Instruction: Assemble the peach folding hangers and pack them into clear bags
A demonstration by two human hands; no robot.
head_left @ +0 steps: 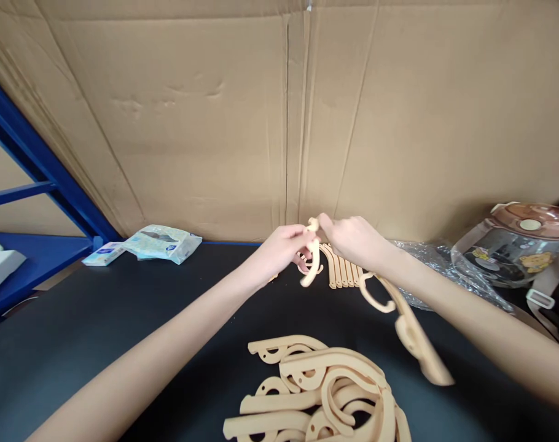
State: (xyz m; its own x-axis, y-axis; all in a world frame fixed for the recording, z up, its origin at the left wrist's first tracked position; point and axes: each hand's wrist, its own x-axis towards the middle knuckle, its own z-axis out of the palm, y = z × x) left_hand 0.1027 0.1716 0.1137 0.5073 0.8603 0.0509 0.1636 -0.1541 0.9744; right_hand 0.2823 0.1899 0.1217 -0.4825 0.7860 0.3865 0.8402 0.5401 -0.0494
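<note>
My left hand (286, 248) is closed around a beige plastic folding hanger (312, 265), and one curved arm of it points down below my fingers. My right hand (357, 239) meets it at the top, fingers bent. Under my right wrist hangs another beige hanger (413, 334), slanting down to the right with its hook (376, 301) to the left; my right hand appears to hold it, though the grip is hidden. Nearer to me lies a loose pile of folded beige hangers (332, 362). Behind my hands, several hangers (344, 270) lie in a neat row.
Crumpled clear plastic (440, 264) lies at the right beside a strapped clear container with a brown lid (521, 239). Wipe-like packets (162, 242) rest at the back left of the black table (123, 313). A blue metal frame (35, 153) stands left; cardboard (182, 116) walls the back.
</note>
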